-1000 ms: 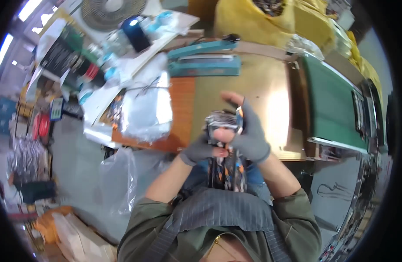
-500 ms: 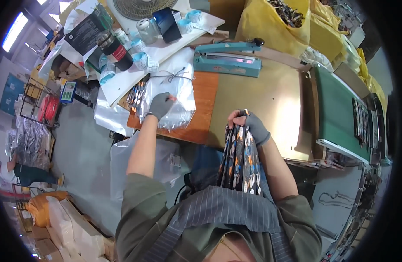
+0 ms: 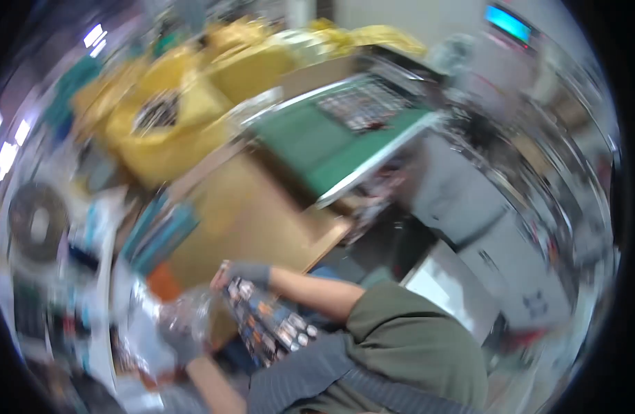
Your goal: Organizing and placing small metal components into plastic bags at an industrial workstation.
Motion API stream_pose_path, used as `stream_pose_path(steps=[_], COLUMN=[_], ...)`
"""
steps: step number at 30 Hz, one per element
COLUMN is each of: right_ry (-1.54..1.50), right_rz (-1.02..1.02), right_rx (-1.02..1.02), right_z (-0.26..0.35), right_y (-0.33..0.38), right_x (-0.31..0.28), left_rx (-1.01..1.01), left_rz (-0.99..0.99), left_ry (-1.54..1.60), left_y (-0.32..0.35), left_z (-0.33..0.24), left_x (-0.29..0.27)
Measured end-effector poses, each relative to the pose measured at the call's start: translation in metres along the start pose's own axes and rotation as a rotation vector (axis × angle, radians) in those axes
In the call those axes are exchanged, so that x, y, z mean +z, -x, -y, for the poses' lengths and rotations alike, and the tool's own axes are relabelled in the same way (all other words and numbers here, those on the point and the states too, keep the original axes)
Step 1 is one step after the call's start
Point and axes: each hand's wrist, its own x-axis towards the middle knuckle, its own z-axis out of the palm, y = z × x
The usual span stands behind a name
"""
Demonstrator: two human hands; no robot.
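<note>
My right hand (image 3: 243,274), in a grey fingerless glove, is closed round the top of a bundle of long dark packets (image 3: 272,321) with an orange, blue and white pattern. The bundle hangs down against my apron. To its left is my gloved left hand (image 3: 181,345), badly smeared by motion. A crumpled clear plastic bag (image 3: 190,310) rises at its fingers and appears held there, though the fingers themselves are blurred. Beyond the left hand, more clear plastic bags (image 3: 134,321) lie on the table.
A teal bar sealer (image 3: 159,231) stands on the tan tabletop (image 3: 228,221). Further right is a green conveyor belt (image 3: 297,148) carrying several patterned packets (image 3: 366,103). Yellow sacks (image 3: 155,148) stand behind the table. Grey cabinets (image 3: 462,186) are at the right, a round fan (image 3: 38,221) at far left.
My view has swung to the right and blurred. The left hand has come off the bag stack toward the right hand, a clear bag with it. The right hand keeps the packets.
</note>
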Motion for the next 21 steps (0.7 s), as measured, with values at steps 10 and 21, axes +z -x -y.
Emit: stream_pose_path(steps=[10, 21], right_ry=[0.19, 0.982], right_rz=[0.096, -0.376], right_rx=[-0.371, -0.114], right_z=[0.012, -0.02], right_y=[0.011, 0.163], right_x=[0.004, 0.029], left_rx=[0.437, -0.201], left_rz=[0.577, 0.389], left_ry=[0.097, 0.455], left_y=[-0.108, -0.078], left_z=[-0.153, -0.196], left_x=[0.01, 0.011])
